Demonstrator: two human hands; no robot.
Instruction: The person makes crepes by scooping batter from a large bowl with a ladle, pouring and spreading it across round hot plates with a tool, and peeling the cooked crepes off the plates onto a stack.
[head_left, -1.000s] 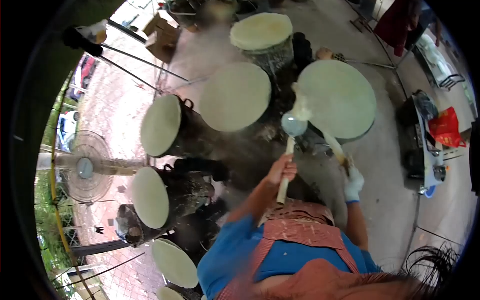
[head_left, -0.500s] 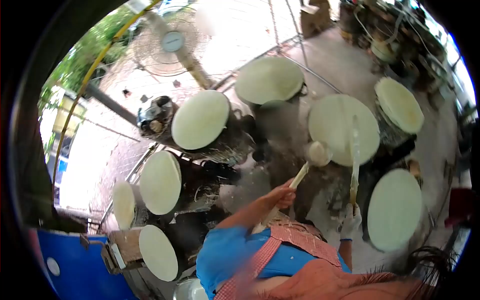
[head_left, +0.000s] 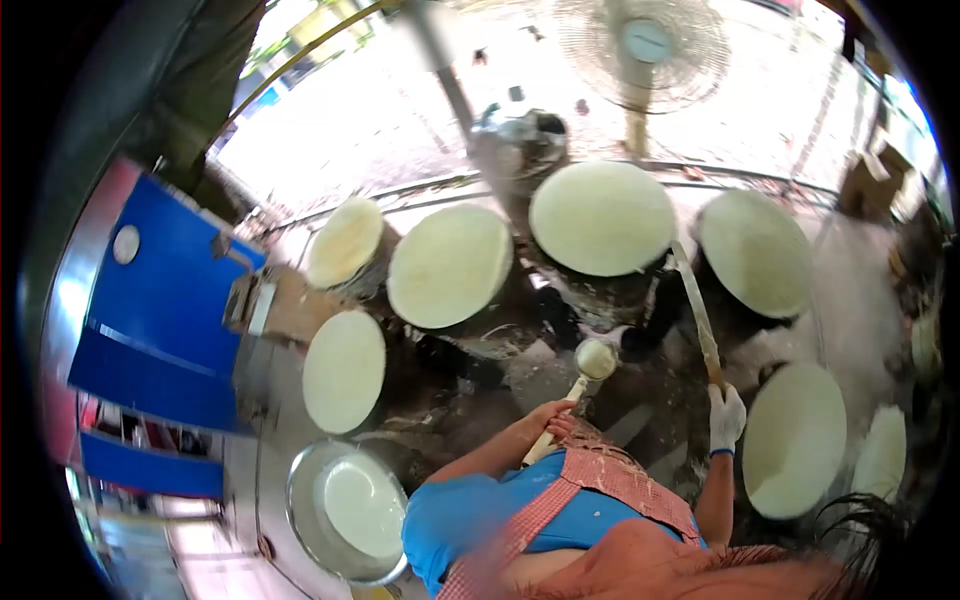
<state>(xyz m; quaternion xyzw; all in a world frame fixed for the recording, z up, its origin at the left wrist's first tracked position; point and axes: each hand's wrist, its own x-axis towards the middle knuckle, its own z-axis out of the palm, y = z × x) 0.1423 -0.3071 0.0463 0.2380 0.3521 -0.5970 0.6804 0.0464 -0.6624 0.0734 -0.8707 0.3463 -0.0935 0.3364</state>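
My left hand [head_left: 556, 419], bare, is closed round the pale handle of a ladle [head_left: 596, 360]. The ladle's bowl holds creamy white batter, in front of the far middle griddle's round pale sheet [head_left: 603, 218]. In a white glove, my right hand [head_left: 726, 418] grips a long flat spatula [head_left: 697, 308] by its brown end. The spatula points away from me, its tip beside the right edge of that sheet. Another round pale sheet [head_left: 757, 252] lies just right of the tip, and one more [head_left: 796, 440] is right of my gloved hand.
More pale round sheets [head_left: 450, 266] lie on stoves to the left. A metal basin [head_left: 300, 500] of white liquid stands at lower left. Behind it is a blue cabinet [head_left: 170, 290]. A fan [head_left: 645, 45] stands beyond the stoves, with a cardboard box [head_left: 873, 182] at far right.
My view has swung left, so the stoves and fan appear further right and the basin shows fully. The spatula has left the sheet it overlapped and now points between two others. Both hands keep their holds.
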